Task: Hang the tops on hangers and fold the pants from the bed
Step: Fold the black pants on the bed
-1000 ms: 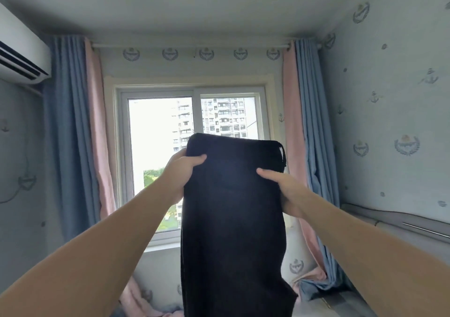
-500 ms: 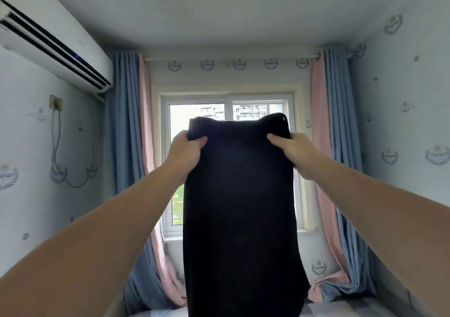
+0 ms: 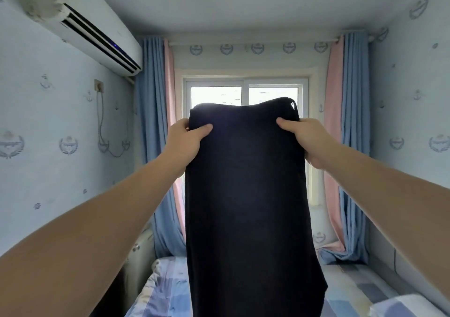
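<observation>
The left hand (image 3: 185, 141) and right hand (image 3: 307, 138) each pinch a top corner of the dark navy, soft knit pants (image 3: 246, 195), which hang flat between them above the checked blue quilted bed (image 3: 165, 290).

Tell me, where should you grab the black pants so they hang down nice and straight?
Probably the top edge, near its two corners, one hand coming in from each side. The black pants hang long and flat, so a wide grip keeps the top stretched and the rest straight. The left hand and right hand pinch them that way now, thumbs in front.
</observation>
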The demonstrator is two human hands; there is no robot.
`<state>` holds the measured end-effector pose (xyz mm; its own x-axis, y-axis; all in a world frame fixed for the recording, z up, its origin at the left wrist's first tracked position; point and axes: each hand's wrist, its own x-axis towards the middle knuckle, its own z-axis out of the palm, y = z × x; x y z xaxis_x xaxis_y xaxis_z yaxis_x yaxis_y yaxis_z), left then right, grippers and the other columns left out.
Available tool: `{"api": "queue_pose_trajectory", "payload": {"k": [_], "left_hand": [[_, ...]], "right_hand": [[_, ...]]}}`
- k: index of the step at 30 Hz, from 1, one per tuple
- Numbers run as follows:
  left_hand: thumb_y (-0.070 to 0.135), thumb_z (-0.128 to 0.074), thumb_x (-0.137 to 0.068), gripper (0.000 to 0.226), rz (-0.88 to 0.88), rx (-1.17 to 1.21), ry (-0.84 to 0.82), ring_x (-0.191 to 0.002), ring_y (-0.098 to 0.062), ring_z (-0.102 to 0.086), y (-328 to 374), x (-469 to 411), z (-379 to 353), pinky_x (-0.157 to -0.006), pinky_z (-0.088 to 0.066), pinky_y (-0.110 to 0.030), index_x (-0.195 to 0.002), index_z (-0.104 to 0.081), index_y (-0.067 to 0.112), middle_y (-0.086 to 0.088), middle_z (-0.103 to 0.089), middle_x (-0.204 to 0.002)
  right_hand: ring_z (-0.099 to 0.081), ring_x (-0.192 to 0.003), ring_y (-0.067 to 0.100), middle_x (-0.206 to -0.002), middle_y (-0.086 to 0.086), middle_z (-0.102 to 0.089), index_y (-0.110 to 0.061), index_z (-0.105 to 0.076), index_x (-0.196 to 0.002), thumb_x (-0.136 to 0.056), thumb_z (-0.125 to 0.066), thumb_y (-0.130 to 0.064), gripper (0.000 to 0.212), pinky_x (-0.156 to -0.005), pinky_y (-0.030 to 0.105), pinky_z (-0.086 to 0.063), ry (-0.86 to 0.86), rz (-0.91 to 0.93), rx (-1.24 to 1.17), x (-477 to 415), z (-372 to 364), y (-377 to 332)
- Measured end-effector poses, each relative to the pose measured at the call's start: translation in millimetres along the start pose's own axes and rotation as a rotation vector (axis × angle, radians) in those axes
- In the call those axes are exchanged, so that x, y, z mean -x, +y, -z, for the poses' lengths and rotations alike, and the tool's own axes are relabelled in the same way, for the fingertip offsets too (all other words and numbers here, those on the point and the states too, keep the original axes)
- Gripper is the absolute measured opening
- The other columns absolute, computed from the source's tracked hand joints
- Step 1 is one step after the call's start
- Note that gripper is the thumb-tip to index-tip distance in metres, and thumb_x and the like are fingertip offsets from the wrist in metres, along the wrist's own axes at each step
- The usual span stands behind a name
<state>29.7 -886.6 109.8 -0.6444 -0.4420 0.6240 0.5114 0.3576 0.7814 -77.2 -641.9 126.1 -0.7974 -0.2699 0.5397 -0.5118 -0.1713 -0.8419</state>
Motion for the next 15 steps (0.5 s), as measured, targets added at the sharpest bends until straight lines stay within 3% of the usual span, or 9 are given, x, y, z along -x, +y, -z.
{"api": "queue_pose_trajectory", "payload": {"k": [8, 12, 15], "left_hand": [[0.028, -0.066, -0.095, 0.037, 0.049, 0.009, -0.003, -0.103, -0.023, -0.069, 1, 24, 20, -0.092, -0.057, -0.044, -0.129, -0.061, 0.016, 0.002, -0.070, -0.113], [0.027, -0.068, -0.093, 0.036, 0.095, 0.018, -0.006, -0.100, -0.023, -0.070, -30, 15, 32, -0.090, -0.058, -0.043, -0.126, -0.063, 0.015, 0.000, -0.072, -0.112], [0.029, -0.070, -0.091, 0.037, 0.139, 0.030, -0.003, -0.097, -0.020, -0.071, -72, 2, 39, -0.079, -0.059, -0.035, -0.125, -0.064, 0.016, 0.002, -0.073, -0.109]], "right_hand": [[-0.076, -0.076, 0.018, -0.089, -0.002, -0.079, -0.014, -0.072, -0.099, -0.088, -0.075, -0.031, 0.021, -0.069, 0.033, -0.058, 0.025, -0.084, 0.010, 22, -18, -1], [-0.076, -0.077, 0.020, -0.090, 0.002, -0.079, -0.011, -0.073, -0.100, -0.087, -0.076, -0.028, 0.022, -0.075, 0.035, -0.059, 0.011, -0.131, -0.004, 11, -37, 25], [-0.076, -0.077, 0.020, -0.089, 0.002, -0.079, -0.011, -0.073, -0.100, -0.086, -0.077, -0.029, 0.024, -0.077, 0.036, -0.058, 0.007, -0.168, 0.005, -4, -52, 61]]}}
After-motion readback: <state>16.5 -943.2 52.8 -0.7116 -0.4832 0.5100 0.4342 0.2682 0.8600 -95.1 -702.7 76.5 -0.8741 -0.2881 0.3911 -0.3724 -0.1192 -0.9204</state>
